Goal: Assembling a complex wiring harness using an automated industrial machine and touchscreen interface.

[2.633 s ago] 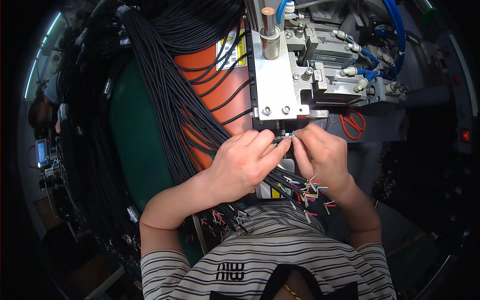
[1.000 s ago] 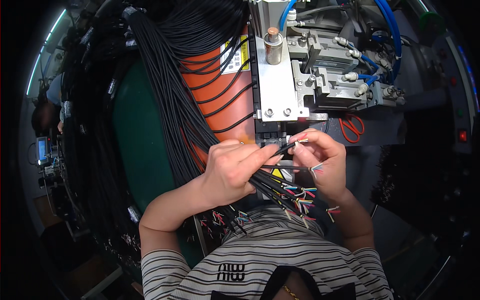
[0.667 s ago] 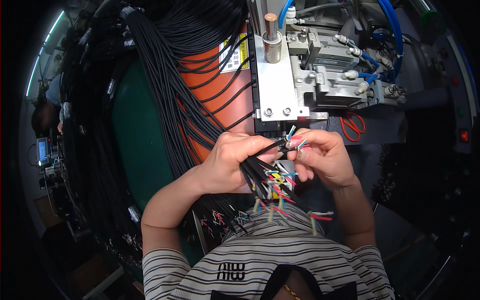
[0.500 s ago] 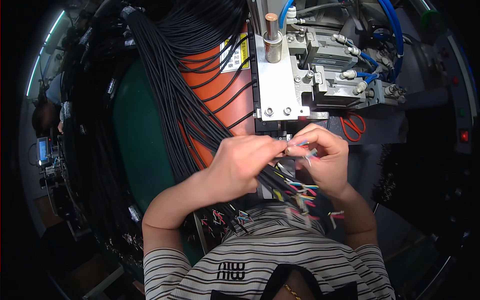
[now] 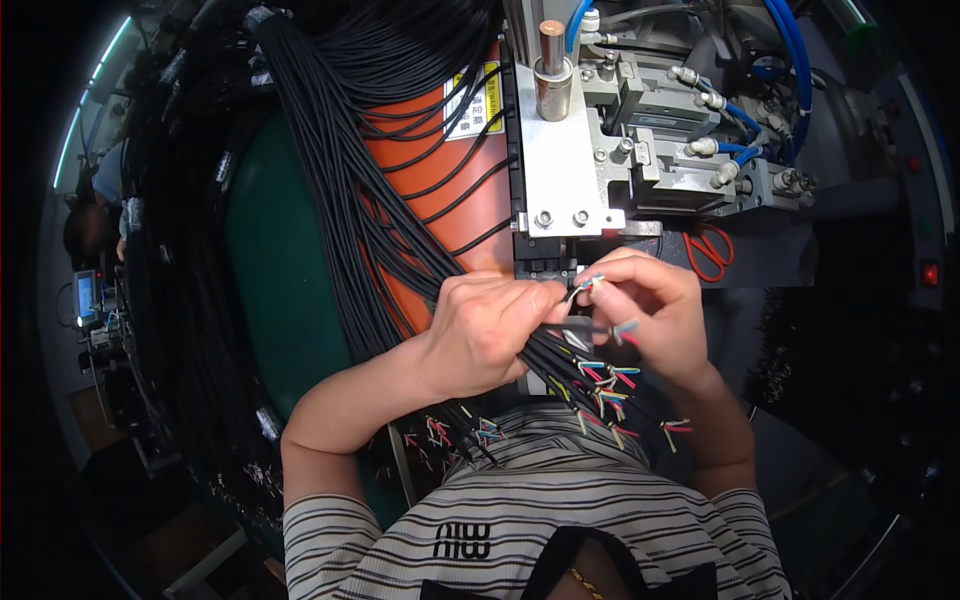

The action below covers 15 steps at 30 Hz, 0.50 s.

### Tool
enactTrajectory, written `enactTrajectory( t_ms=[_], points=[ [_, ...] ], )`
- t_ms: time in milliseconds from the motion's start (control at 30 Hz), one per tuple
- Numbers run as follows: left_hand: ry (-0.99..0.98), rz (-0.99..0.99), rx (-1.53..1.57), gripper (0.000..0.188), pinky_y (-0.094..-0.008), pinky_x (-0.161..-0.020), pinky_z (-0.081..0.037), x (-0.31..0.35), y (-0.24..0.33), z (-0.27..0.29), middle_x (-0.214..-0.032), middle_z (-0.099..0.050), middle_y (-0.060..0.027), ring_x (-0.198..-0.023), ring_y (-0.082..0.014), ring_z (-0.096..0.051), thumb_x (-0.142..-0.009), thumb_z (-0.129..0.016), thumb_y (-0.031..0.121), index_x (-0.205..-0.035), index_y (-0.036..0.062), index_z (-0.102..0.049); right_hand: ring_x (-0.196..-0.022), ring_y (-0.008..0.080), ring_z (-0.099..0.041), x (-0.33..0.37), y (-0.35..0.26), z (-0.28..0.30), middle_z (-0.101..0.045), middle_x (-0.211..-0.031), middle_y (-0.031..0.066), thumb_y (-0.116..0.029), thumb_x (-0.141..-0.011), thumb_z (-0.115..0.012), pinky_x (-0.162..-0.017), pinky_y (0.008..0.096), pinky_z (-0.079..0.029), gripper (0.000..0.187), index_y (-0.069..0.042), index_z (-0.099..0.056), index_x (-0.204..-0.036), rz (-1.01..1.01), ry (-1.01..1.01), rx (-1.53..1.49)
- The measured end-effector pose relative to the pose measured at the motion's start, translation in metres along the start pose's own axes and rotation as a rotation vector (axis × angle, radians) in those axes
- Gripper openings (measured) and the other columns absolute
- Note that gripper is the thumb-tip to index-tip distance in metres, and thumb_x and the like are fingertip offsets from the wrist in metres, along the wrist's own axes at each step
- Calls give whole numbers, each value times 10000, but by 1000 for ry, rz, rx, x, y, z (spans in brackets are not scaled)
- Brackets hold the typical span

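Observation:
My left hand (image 5: pixel 485 325) is closed around a black cable, its thumb and index finger pinching it close to the stripped end. Just beside it, my right hand (image 5: pixel 660 310) pinches the thin coloured wires (image 5: pixel 590 285) that come out of that end. A second cable end with coloured wires (image 5: pixel 625 330) lies by my right thumb, slightly blurred. Below both hands hangs a bunch of black cables (image 5: pixel 550 360), with red, white, yellow and blue wire ends (image 5: pixel 605 395) fanning out. Both hands are in front of the black clamp block (image 5: pixel 540 262) of a machine.
A metal machine plate (image 5: pixel 562 180) with cylinders and blue air tubes (image 5: pixel 800 70) stands ahead. Red-handled scissors (image 5: pixel 708 252) lie to its right. A thick black cable bundle (image 5: pixel 330 150) crosses an orange surface (image 5: pixel 488 212) and a green one (image 5: pixel 265 260). Another person is at far left.
My right fingertips have shifted slightly and now pinch the wires at the cable end, which show more plainly. The hanging wire ends swing less. My left hand keeps its grip.

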<state>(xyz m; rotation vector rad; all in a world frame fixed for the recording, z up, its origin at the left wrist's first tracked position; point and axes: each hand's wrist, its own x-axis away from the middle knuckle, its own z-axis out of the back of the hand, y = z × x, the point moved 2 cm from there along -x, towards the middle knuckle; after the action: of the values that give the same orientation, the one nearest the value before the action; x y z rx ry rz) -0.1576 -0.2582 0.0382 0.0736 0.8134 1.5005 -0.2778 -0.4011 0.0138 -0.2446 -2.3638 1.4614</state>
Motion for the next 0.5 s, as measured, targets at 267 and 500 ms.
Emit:
enactTrajectory(
  t_ms=[267, 500],
  points=[
    [-106, 9, -223, 510, -326, -543, -469, 1, 4, -2, -832, -594, -89, -651, -222, -608, -652, -726, 135, -1124, -36, -636, -500, 179, -577, -1, -9, -1, -589, -743, 91, -7, -818, -662, -464, 293, -434, 51, 0, -611, -818, 537, 96, 1271],
    [-108, -1, -183, 548, -345, -603, -514, 1, 0, -4, -931, -591, -127, -731, -254, -611, -632, -715, 134, -1134, -62, -614, -523, 222, -590, 1, -2, 1, -596, -754, 98, 2, -821, -653, -490, 323, -455, 51, -3, -608, -845, 540, 108, 1180]
  ],
)
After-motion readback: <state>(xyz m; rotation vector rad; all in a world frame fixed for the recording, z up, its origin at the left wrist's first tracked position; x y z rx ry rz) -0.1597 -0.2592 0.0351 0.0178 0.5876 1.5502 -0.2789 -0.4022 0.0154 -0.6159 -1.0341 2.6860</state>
